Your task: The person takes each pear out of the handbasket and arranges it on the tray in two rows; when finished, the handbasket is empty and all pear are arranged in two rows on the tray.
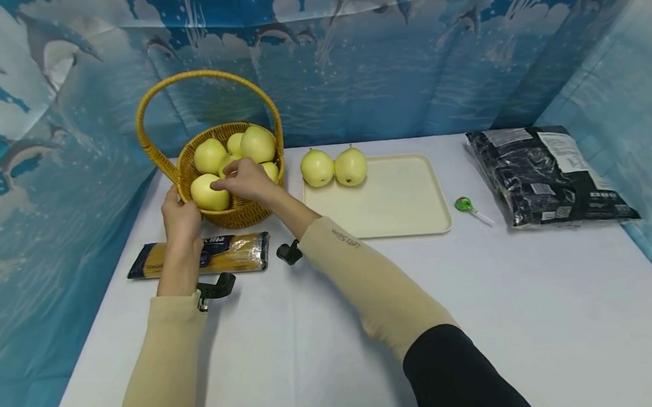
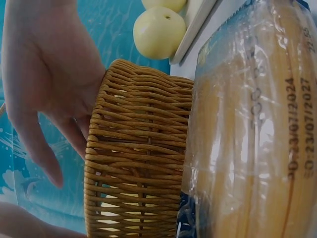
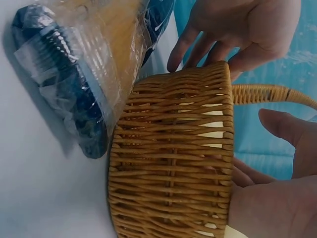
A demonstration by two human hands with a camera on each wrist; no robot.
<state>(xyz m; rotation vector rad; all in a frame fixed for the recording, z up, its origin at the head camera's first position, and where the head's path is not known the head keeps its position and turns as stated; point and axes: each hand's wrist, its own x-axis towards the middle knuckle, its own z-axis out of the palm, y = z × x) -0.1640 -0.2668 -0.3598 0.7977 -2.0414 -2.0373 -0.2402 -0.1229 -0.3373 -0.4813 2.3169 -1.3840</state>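
Note:
A wicker basket (image 1: pixel 243 218) with a tall arched handle holds several round yellow-green pears (image 1: pixel 209 156). My left hand (image 1: pixel 181 221) grips the basket's left side by the rim, fingers along the outer wall in the right wrist view. Over the fruit reaches my right hand (image 1: pixel 248 180), its thumb beside the front pear (image 1: pixel 209 192); in the left wrist view this hand's thumb stands apart from fingers that dip behind the rim. Their tips are hidden by the basket. Two more pears (image 1: pixel 350 166) sit side by side at the back left of a cream tray (image 1: pixel 394 215).
A spaghetti packet (image 1: pixel 234 253) lies just in front of the basket, beneath the left wrist. Right of the tray are a green lollipop (image 1: pixel 464 204) and a black plastic package (image 1: pixel 543 178). A dolphin-print curtain (image 1: pixel 374 82) hangs behind the white table (image 1: pixel 291 367).

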